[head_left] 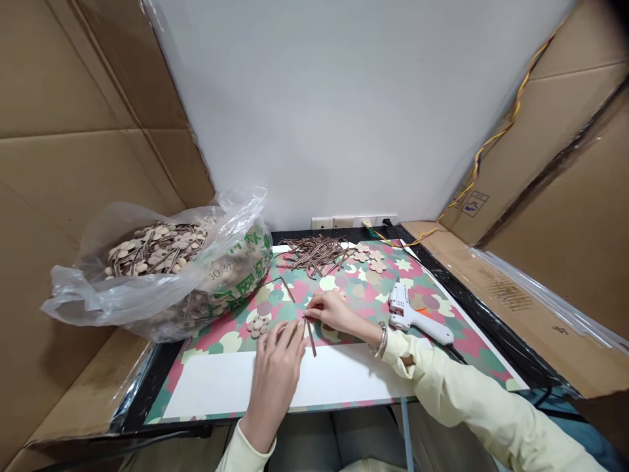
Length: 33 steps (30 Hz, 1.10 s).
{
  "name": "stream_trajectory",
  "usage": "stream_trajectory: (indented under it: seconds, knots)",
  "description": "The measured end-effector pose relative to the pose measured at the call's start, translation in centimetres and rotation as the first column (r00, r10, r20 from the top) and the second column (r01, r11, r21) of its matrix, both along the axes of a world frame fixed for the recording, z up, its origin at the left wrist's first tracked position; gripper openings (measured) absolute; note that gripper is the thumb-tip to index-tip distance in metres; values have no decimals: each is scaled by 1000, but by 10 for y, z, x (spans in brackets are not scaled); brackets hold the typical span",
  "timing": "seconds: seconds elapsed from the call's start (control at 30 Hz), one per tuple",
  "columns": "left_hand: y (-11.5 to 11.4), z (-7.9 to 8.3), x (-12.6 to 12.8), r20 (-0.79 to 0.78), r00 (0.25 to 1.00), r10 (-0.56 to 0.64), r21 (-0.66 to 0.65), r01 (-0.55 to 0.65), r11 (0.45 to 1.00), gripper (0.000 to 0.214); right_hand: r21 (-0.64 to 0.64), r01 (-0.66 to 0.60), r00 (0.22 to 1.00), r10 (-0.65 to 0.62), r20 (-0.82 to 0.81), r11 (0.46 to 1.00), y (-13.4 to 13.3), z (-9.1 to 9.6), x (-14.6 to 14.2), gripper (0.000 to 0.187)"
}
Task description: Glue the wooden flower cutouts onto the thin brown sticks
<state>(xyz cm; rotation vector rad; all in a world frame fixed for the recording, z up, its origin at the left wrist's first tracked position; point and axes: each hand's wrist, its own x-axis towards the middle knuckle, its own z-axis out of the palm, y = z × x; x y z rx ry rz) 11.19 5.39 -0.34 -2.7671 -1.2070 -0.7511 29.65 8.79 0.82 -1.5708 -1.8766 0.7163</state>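
A thin brown cord (311, 341), folded into two strands, hangs toward the white sheet from between my hands. My right hand (331, 311) pinches its upper end between thumb and fingertips. From the left, my left hand (279, 360) meets it with fingers bent and fingertips at the same end; its thumb is mostly hidden, and the fingers appear closed on the cord. Just left of those fingers lies a flower-shaped wooden piece (258, 326). Another bent brown cord (287, 288) rests on the patterned mat behind my hands.
A plastic bag (236, 262) full of wooden pieces with cords stands at left. Loose brown cords (317, 254) and wooden flowers (376, 260) lie at the back. A white glue gun (417, 320) lies right, beside my forearm. Cardboard walls (565, 170) flank the table.
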Motion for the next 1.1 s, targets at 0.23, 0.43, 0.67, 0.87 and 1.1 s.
stream_trajectory:
  seconds: [0.23, 0.43, 0.67, 0.87, 1.1]
  knots:
    - [3, -5, 0, -85, 991, -101, 2, 102, 995, 33, 128, 9, 992, -24, 122, 992, 2, -3, -7, 17]
    - [5, -5, -4, 55, 995, -85, -113, 91, 989, 32, 180, 137, 975, -165, 149, 974, 9, 10, 1, 6]
    - [17, -3, -13, 286, 957, 59, -308, 34, 951, 28, 107, 137, 964, -158, 216, 985, -7, 25, 42, 20]
    - [20, 1, 1, 263, 961, 88, -365, 15, 931, 21, 38, 77, 968, -84, 237, 996, -25, 2, 22, 14]
    - [23, -3, 12, 213, 971, 105, -316, -33, 948, 24, -8, 37, 984, -35, 175, 999, -28, 8, 17, 17]
